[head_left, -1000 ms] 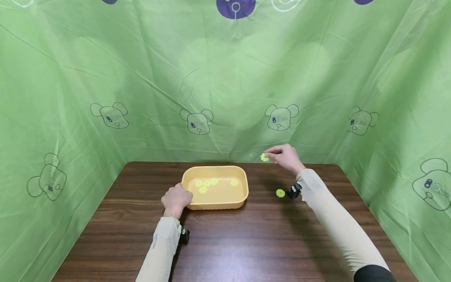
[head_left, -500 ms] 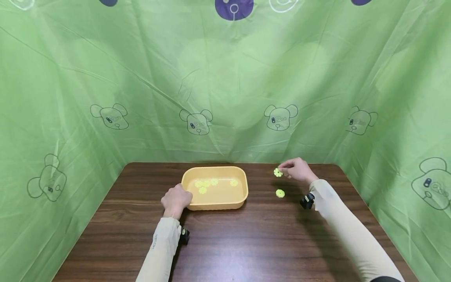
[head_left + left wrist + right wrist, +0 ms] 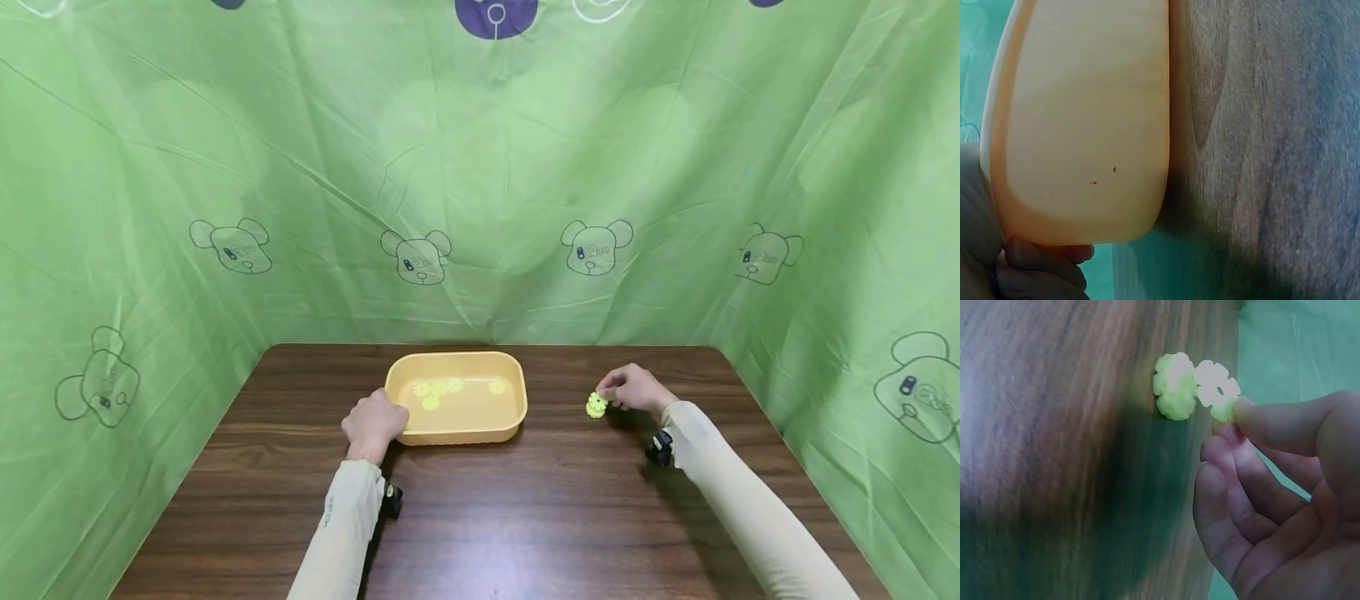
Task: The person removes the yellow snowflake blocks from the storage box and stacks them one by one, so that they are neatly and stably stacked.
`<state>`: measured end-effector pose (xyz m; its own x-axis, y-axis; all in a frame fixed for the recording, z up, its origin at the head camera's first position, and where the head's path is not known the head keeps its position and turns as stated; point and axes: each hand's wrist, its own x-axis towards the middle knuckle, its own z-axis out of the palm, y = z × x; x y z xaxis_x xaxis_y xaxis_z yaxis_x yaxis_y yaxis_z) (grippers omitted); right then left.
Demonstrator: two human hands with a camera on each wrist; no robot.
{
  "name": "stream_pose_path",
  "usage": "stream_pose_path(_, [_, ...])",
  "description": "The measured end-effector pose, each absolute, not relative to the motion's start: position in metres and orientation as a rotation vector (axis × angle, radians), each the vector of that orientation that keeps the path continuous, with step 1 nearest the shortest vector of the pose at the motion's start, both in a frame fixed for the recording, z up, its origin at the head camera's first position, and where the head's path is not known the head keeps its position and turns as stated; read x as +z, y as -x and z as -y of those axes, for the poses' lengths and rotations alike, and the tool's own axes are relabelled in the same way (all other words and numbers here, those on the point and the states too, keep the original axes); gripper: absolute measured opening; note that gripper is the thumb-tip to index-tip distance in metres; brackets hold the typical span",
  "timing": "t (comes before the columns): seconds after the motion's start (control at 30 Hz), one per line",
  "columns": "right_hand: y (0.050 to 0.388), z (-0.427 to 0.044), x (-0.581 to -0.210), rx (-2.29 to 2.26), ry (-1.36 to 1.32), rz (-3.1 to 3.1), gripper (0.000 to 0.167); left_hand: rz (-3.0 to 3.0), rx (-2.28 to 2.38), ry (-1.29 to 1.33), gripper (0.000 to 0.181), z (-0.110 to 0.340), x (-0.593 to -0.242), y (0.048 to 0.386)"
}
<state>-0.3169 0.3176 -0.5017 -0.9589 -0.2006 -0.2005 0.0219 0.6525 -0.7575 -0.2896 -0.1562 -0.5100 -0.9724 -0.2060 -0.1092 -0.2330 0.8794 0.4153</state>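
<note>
- One left hand, left of the head view's lower centre, grips the yellow tub by its left end, fingers curled.
- Five flat flowers lie in that tub, mid-frame: four grouped left, one right.
- Right of centre, a loose flower lies on the table.
- Just beside it, the right hand pinches another flower; whether both flowers touch, I cannot tell.

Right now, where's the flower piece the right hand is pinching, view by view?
Head: flower piece right of centre, below mid-height, at the fingertips of the right hand.
Left wrist: not in it.
Right wrist: above and right of centre, just right of a second flower.
Shared landmark: brown tabletop, in all three.
</note>
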Motion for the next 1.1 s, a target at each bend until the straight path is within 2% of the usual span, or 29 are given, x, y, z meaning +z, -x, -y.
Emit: stream_pose_path(1.1, [0.3069,-0.3079,-0.5078,-1.031,0.117,-2.710,0.012,-2.972,0.674,0.349,0.038,0.1578,-0.5100,0.2904])
